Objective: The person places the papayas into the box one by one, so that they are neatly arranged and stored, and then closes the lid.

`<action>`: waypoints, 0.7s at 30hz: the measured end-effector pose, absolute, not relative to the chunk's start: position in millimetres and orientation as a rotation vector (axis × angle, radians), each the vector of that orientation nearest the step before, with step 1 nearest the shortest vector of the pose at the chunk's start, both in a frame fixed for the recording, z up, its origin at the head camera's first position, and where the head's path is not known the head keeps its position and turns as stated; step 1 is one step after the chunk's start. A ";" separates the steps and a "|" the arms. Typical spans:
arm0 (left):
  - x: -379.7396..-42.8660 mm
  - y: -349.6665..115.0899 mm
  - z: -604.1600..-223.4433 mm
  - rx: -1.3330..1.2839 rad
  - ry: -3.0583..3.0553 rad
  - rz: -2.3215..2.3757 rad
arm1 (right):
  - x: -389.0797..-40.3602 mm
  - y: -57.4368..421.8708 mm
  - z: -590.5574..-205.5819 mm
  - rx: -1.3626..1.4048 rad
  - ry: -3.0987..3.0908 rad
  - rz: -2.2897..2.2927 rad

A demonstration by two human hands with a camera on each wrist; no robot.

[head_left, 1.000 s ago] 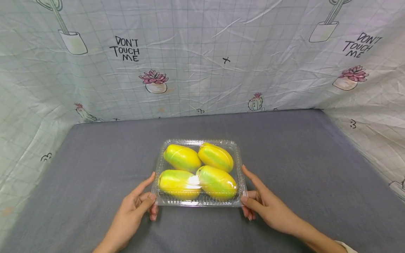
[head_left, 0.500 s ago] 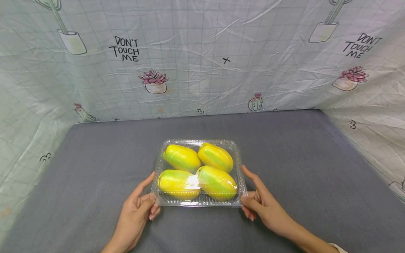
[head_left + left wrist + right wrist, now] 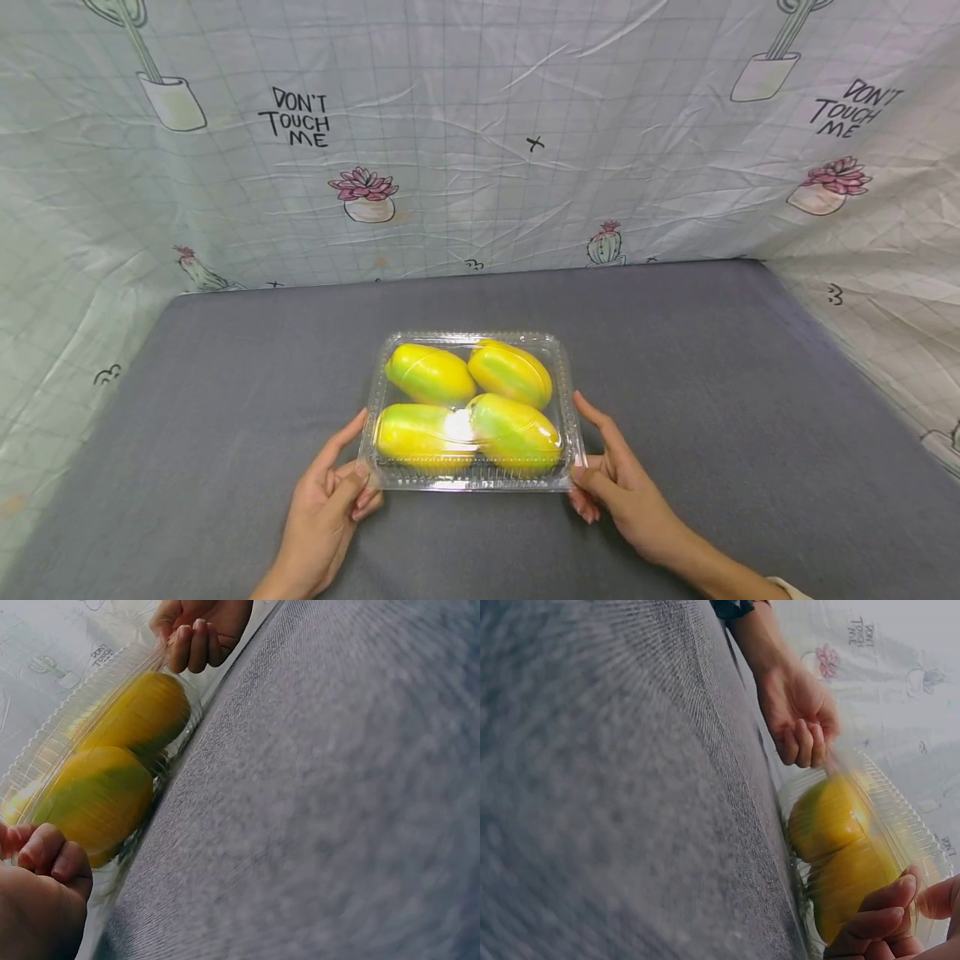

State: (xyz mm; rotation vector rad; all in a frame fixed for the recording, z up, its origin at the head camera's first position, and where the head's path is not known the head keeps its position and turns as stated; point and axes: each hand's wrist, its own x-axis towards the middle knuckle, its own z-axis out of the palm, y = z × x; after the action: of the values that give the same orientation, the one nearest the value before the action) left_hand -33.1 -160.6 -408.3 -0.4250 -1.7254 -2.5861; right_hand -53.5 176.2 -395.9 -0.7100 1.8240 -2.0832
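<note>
A clear plastic clamshell box (image 3: pixel 480 482) with its lid down sits on the grey cloth, holding several yellow-green mangoes (image 3: pixel 517 429). My left hand (image 3: pixel 324 500) pinches the box's front left corner between thumb and curled fingers, its index finger stretched along the left side. At the front right corner my right hand (image 3: pixel 630 492) pinches the rim the same way, index finger along the right side. In both wrist views the curled fingers lie under the rim, against the clear wall. Glare on the lid hides part of the front mangoes.
Grey cloth (image 3: pixel 712 400) covers the table around the box. Behind it and at both sides hangs a pale curtain (image 3: pixel 465 100) printed with cacti, potted plants and lettering.
The box has stayed in place. Both wrists have shifted slightly inward, and the left hand's lower fingers have curled a little further under the rim.
</note>
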 end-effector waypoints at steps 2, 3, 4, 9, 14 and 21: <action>-32.4 -159.5 -407.9 -0.401 -1.746 -2.574 | -53.3 175.5 -397.3 -0.714 1.823 -2.101; -32.1 -159.1 -407.7 -0.390 -1.754 -2.568 | -53.2 175.3 -397.8 -0.716 1.823 -2.107; -31.8 -158.7 -407.5 -0.382 -1.760 -2.564 | -53.3 175.1 -398.3 -0.719 1.821 -2.113; -30.8 -158.4 -409.2 -0.378 -1.731 -2.586 | -53.5 175.1 -398.9 -0.680 1.816 -2.126; -32.3 -159.0 -412.3 -0.444 -1.673 -2.632 | -52.3 174.1 -398.1 -0.630 1.808 -2.155; -33.5 -159.1 -412.8 -0.451 -1.713 -2.606 | -49.0 170.3 -399.9 -0.601 1.782 -2.211</action>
State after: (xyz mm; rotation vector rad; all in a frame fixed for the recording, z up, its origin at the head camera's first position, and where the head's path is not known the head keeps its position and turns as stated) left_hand -33.5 -159.1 -412.8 -0.4511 -1.7132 -2.6057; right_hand -49.0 170.3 -399.9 -0.6009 1.7816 -2.2106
